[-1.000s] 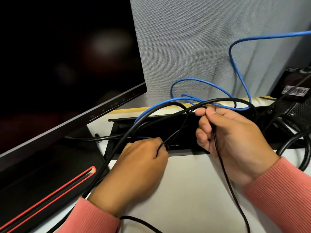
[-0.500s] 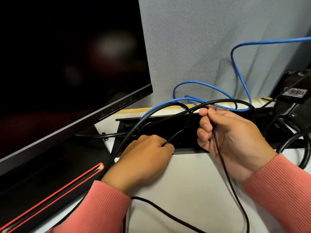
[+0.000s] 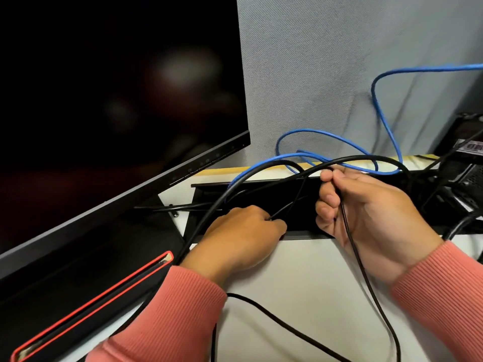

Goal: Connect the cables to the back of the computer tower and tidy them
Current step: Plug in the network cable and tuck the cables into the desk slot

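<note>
Since a second ago the thin black cable [image 3: 350,239] has slid through the pinching right hand [image 3: 366,212] while the left hand [image 3: 245,231] grips it at the tabletop's rear slot [image 3: 300,235], where steady feeding avoids snags.

Blue cable [image 3: 321,133], black cables [image 3: 366,278], pink ribbed sleeves [image 3: 441,291]

Single head-worn wide-angle view, looking forward and steeply down onto the desk [image 3: 300,283] from close above. Frame tilts: monitor [image 3: 117,100] fills the left, grey partition [image 3: 326,61] straight ahead, cable slot [image 3: 300,202] mid-frame. Both hands sit near the lens, sleeves cut by the bottom edge; no second view.
</note>
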The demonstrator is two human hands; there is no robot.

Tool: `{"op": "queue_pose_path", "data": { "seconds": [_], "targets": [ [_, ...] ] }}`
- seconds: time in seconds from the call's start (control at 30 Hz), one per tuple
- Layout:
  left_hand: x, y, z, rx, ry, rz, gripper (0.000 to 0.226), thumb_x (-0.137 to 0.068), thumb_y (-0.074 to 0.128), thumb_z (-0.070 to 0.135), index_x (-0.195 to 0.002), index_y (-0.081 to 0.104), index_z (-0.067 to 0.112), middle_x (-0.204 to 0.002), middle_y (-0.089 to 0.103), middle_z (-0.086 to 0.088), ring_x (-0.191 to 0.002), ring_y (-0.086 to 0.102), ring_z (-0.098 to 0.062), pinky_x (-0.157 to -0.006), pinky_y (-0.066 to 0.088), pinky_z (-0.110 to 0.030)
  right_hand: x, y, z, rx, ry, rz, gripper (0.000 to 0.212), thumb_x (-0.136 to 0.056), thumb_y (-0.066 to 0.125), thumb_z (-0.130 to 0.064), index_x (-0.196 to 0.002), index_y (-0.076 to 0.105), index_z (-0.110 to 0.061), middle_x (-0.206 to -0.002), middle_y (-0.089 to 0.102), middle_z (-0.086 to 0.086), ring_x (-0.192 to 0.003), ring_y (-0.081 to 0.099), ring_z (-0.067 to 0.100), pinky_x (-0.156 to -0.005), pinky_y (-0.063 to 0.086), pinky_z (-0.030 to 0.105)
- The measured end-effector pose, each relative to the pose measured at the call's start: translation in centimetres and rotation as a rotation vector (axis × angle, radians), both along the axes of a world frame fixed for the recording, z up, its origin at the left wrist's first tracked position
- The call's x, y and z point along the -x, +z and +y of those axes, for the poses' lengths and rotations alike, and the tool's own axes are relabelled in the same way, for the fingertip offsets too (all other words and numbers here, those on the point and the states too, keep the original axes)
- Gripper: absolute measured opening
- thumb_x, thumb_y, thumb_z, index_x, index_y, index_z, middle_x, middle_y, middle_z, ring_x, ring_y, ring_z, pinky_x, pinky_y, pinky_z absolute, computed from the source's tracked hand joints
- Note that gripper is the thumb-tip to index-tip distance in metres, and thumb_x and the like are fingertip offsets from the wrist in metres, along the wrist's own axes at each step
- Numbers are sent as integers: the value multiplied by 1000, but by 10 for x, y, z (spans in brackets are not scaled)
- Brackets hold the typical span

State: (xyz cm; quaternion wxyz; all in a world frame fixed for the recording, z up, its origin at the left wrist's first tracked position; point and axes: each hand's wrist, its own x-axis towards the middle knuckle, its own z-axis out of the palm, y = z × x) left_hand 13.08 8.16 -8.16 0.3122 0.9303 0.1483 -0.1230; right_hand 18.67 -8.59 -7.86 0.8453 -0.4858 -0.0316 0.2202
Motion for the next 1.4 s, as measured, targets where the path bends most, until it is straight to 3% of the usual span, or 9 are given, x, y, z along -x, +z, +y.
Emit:
{"op": "queue_pose_path", "data": {
  "seconds": [0.27, 0.43, 0.6, 0.77, 0.93, 1.07, 1.2, 1.27, 1.4],
  "targets": [
    [-1, -14, 2, 185, 138, -168, 17, -85, 73, 45, -78, 71, 29, -60, 60, 12, -70, 60, -16, -69, 46, -30, 1, 2, -3, 84, -18, -54, 22, -105, 41, -14, -90, 57, -13, -63, 43, 4, -51, 43, 16, -50, 40, 23],
    [1, -22, -1, 226, 210, -253, 29, -62, 72, 61, -86, 72, 44, -75, 71, 10, -83, 69, -20, -87, 57, -46, 1, 3, -5, 114, -19, -55, 23, -106, 40, -15, -90, 56, -13, -60, 45, 3, -49, 44, 15, -49, 41, 22],
    [0, -24, 1, 213, 222, -267, 5, -85, 76, 42, -90, 74, 42, -76, 71, 8, -87, 68, -18, -90, 55, -42, 1, 2, -6, 145, -24, -68, 23, -106, 40, -15, -90, 56, -13, -58, 46, 3, -47, 45, 15, -50, 39, 23],
    [0, -25, 1, 176, 242, -277, 14, -94, 68, 31, -90, 73, 43, -81, 72, 7, -87, 66, -15, -79, 51, -32, -2, -2, -8, 241, -24, -132, 26, -106, 40, -14, -86, 57, -12, -55, 47, 4, -42, 46, 15, -50, 34, 28],
    [-1, -28, 3, 219, 257, -306, 15, -91, 74, 24, -91, 76, 39, -82, 75, 9, -86, 70, -14, -84, 56, -34, -5, -7, -9, 494, -22, -308, 31, -103, 43, -8, -77, 59, -10, -52, 50, 5, -48, 50, 22, -46, 37, 27],
    [-4, -28, 4, 219, 268, -295, 16, -89, 75, 23, -94, 76, 39, -77, 75, 16, -83, 71, -10, -86, 55, -33, -7, -16, -7, 713, -38, -449, 21, -90, 58, -6, -75, 69, -17, -56, 58, -1, -55, 57, 17, -51, 46, 31],
    [-4, -30, 3, 230, 281, -306, 14, -90, 74, 25, -93, 76, 39, -76, 76, 13, -82, 71, -13, -87, 57, -38, -11, -20, -2, 1008, 7, -669, 13, -87, 69, -17, -80, 75, -25, -60, 64, -14, -57, 55, 1, -57, 43, 14],
    [-4, -31, 2, 238, 288, -317, 12, -89, 72, 30, -92, 75, 41, -78, 76, 13, -85, 71, -13, -89, 57, -40, -13, -18, 2, 1147, 116, -693, 7, -86, 69, -31, -86, 76, -30, -71, 69, -13, -74, 63, 4, -69, 51, 20],
    [-6, -32, 2, 270, 276, -346, 13, -93, 61, 33, -91, 72, 41, -81, 77, 14, -90, 73, -13, -93, 56, -44, -17, -15, 16, 1406, 368, -659, 51, -75, 52, -60, -125, 58, -54, -111, 68, -13, -109, 62, 19, -96, 51, 40]
  ]
}}
